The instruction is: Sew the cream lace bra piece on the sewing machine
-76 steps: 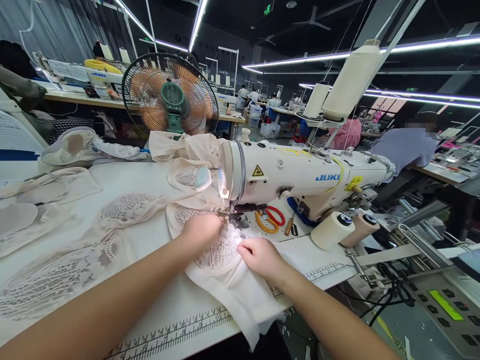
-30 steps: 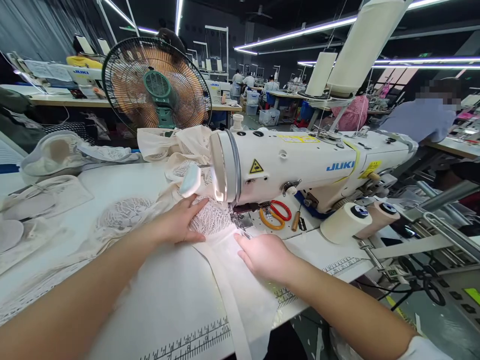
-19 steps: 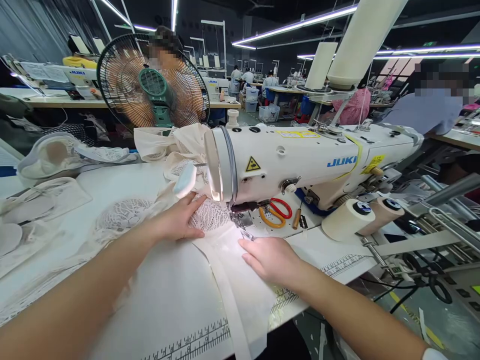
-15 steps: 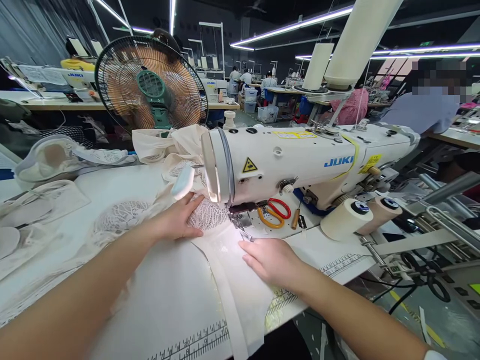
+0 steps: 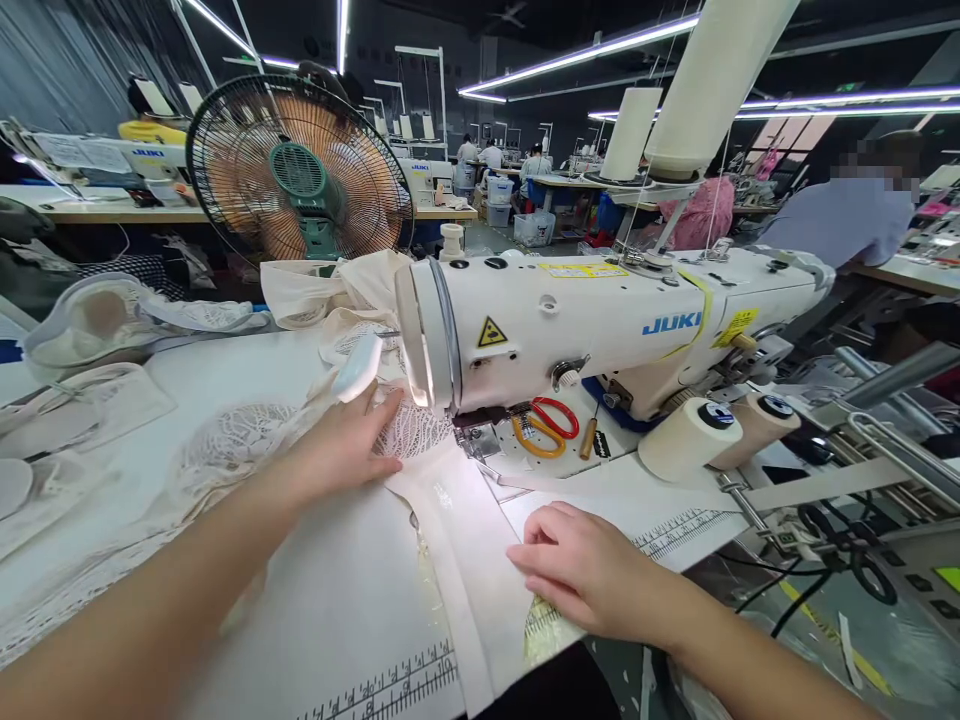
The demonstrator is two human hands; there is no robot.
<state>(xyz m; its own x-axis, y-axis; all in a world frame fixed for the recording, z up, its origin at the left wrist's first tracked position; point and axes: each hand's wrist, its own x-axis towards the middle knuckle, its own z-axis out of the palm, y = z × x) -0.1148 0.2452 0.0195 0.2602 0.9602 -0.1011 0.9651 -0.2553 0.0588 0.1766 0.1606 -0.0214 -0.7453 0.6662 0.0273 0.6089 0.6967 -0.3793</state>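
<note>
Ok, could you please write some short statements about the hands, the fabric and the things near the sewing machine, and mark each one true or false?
1. The left hand lies flat on the lace beside the machine. True.
2. The right hand holds the scissors. False: it rests on the plain fabric near the table edge; the scissors lie on the machine bed.
3. A fan stands behind the machine. True.
4. The thread cones by the machine are red. False: they are cream.
5. A ruler scale is printed along the table's front edge. True.
</note>
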